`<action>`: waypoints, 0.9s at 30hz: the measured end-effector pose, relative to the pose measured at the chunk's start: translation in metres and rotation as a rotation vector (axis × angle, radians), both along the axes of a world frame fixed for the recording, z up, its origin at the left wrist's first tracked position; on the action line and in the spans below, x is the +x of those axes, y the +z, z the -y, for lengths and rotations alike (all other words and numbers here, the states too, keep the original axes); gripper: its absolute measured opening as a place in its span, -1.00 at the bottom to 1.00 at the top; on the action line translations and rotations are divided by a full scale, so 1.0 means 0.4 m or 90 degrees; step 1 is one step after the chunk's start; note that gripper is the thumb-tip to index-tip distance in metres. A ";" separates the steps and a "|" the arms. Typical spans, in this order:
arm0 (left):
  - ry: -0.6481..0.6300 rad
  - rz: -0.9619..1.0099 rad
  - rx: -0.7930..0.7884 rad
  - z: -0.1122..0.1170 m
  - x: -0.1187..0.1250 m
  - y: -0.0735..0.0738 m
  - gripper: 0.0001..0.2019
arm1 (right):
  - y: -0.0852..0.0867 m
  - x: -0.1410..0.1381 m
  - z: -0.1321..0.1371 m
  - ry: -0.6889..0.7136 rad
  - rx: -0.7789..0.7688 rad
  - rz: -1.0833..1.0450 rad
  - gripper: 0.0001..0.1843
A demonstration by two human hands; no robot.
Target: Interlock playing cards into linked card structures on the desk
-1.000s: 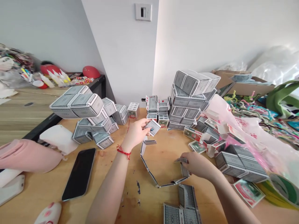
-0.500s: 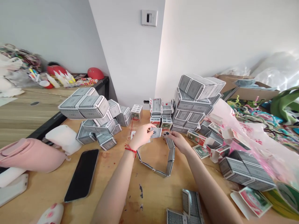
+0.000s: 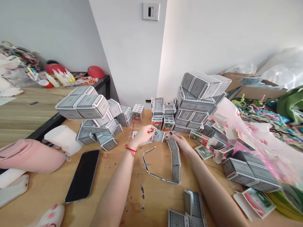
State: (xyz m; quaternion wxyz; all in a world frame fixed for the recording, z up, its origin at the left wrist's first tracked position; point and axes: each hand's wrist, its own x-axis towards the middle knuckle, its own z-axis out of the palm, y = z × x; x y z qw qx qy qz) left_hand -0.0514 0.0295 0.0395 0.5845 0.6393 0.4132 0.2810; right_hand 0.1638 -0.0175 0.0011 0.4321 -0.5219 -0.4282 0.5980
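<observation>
My left hand (image 3: 145, 133) pinches a grey-backed playing card (image 3: 158, 136) by its left edge, fingers closed. To its right, my right hand (image 3: 179, 140) has thumb and fingers closed on the upper end of a chain of playing cards (image 3: 175, 160). Joined edge to edge, the chain curves over the table as an open loop, its left end lying loose below my left hand. Under my left wrist area lie more cards (image 3: 135, 135), partly covered. Just beyond my hands, small card boxes (image 3: 168, 124) carry folded playing cards on top.
Blocks built from cards are stacked at left (image 3: 93, 107) and right (image 3: 196, 102). A black phone (image 3: 82, 176) lies left of my arm. Opened card boxes (image 3: 204, 152) and pink plastic (image 3: 255, 138) clutter the right. A card piece (image 3: 193, 206) sits at the front edge.
The card in my left hand has shifted slightly right and down. The card chain has swung and tilted, its right side leaning outward, its left end showing apart from my hand.
</observation>
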 end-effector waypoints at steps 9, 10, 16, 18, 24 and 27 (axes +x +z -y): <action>-0.038 0.096 -0.025 0.013 0.012 -0.008 -0.64 | -0.008 -0.019 0.006 -0.086 0.034 -0.019 -0.51; -0.030 0.090 -0.027 0.011 0.011 -0.013 -0.62 | -0.008 -0.019 0.007 -0.084 0.042 -0.008 -0.52; -0.010 -0.020 0.108 -0.001 0.007 -0.038 -0.79 | -0.004 -0.014 0.012 -0.042 0.082 0.017 -0.60; -0.011 -0.037 0.154 -0.005 0.008 -0.042 -0.83 | -0.004 -0.013 0.011 -0.034 0.084 0.026 -0.60; 0.007 -0.042 0.156 -0.008 0.023 -0.039 -0.88 | -0.003 -0.016 0.012 -0.030 0.087 0.102 -0.51; 0.006 -0.093 0.178 -0.003 0.026 -0.031 -0.89 | -0.005 -0.018 0.013 -0.020 0.096 0.119 -0.49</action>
